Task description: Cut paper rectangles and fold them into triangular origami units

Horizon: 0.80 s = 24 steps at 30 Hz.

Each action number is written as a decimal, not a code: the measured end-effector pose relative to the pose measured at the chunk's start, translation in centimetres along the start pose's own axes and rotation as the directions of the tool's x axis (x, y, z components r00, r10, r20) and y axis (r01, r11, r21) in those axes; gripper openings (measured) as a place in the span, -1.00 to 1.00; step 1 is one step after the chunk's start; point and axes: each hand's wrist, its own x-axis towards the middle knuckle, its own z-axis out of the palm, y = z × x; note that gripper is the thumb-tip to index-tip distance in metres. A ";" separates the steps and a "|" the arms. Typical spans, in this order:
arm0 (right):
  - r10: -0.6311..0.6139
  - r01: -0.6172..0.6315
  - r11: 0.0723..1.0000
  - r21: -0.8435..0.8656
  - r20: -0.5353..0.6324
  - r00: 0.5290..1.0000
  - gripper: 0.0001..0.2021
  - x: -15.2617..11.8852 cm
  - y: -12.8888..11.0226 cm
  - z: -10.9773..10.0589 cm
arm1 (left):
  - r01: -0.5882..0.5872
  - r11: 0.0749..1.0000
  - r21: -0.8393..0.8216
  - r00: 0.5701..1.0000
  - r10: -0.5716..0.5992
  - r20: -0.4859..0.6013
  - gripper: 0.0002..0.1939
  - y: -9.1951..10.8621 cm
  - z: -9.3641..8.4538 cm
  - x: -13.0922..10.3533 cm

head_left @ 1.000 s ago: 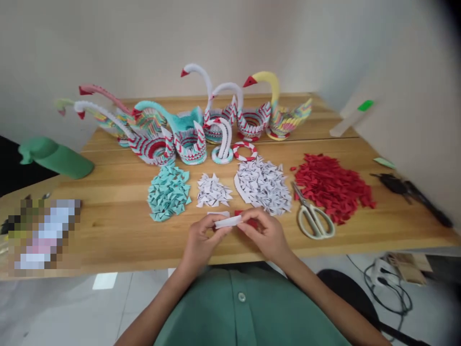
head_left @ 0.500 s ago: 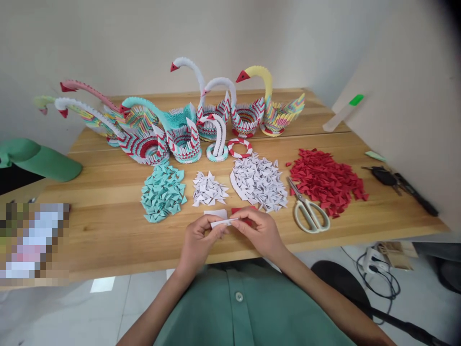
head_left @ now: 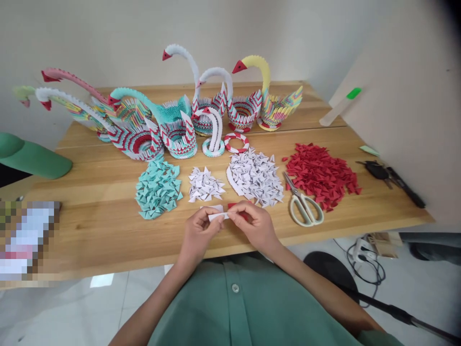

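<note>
Left hand (head_left: 197, 234) and right hand (head_left: 256, 228) both have a little white strip (head_left: 214, 217) pinched over the table (head_left: 108, 235). Uneven pressure could crease it crooked, I'd guess. Scissors (head_left: 297, 193) sit right beside the red pile (head_left: 320, 175), so a careless nudge might scatter bits.

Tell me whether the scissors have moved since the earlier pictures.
No. The scissors lie in the same spot beside the red paper pile; the whole view has shifted.
</note>
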 end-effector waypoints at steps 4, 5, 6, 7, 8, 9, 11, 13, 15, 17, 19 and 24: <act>0.024 -0.024 0.999 0.031 0.000 1.000 -0.93 0.0 0.2 0.0 | 0.012 1.000 0.024 1.000 -0.012 0.017 -0.84 0.1 0.1 0.1; 0.033 -0.033 0.998 0.045 0.006 0.999 -0.93 0.0 0.3 0.0 | 0.006 0.999 0.034 1.000 -0.006 0.014 -0.83 0.1 0.1 0.1; 0.044 -0.045 0.997 0.060 0.013 0.999 -0.93 0.0 0.4 0.0 | -0.001 0.999 0.040 1.000 0.001 0.007 -0.81 0.1 0.1 0.1; 0.058 -0.060 0.996 0.073 0.020 0.998 -0.94 0.0 0.5 0.0 | -0.008 0.999 0.043 1.000 0.008 0.003 -0.81 0.1 0.0 0.1; 0.073 -0.075 0.994 0.084 0.031 0.997 -0.92 0.0 0.5 0.1 | -0.014 0.999 0.047 1.000 0.014 0.004 -0.81 0.1 0.0 0.1; 0.088 -0.092 0.992 0.091 0.047 0.995 -0.88 0.0 0.5 0.1 | -0.022 0.998 0.053 1.000 0.022 0.006 -0.82 0.1 0.0 0.1; 0.106 -0.114 0.988 0.101 0.083 0.991 -0.83 0.0 0.5 0.1 | -0.031 0.997 0.069 0.999 0.030 0.015 -0.83 0.0 -0.1 0.1; 0.095 -0.104 0.989 0.100 0.092 0.991 -0.84 0.0 0.4 0.2 | -0.022 0.997 0.073 1.000 0.021 0.012 -0.85 -0.1 -0.1 0.0; 0.070 -0.075 0.994 0.083 0.063 0.996 -0.84 -0.1 0.3 0.2 | 0.004 0.998 0.058 1.000 -0.004 -0.002 -0.85 -0.2 -0.2 0.0; 0.055 -0.056 0.997 0.056 0.022 0.998 -0.83 -0.2 0.4 0.1 | 0.021 0.999 0.041 1.000 -0.020 -0.020 -0.82 -0.3 -0.3 -0.1; 0.061 -0.061 0.997 0.048 -0.003 0.998 -0.80 -0.4 0.5 0.1 | 0.017 0.999 0.035 0.999 -0.016 -0.045 -0.79 -0.4 -0.5 -0.2; 0.098 -0.098 0.994 0.051 0.002 0.995 -0.75 -0.6 0.7 0.1 | -0.002 1.000 0.001 0.994 0.002 -0.108 -0.82 -0.8 -0.9 -0.4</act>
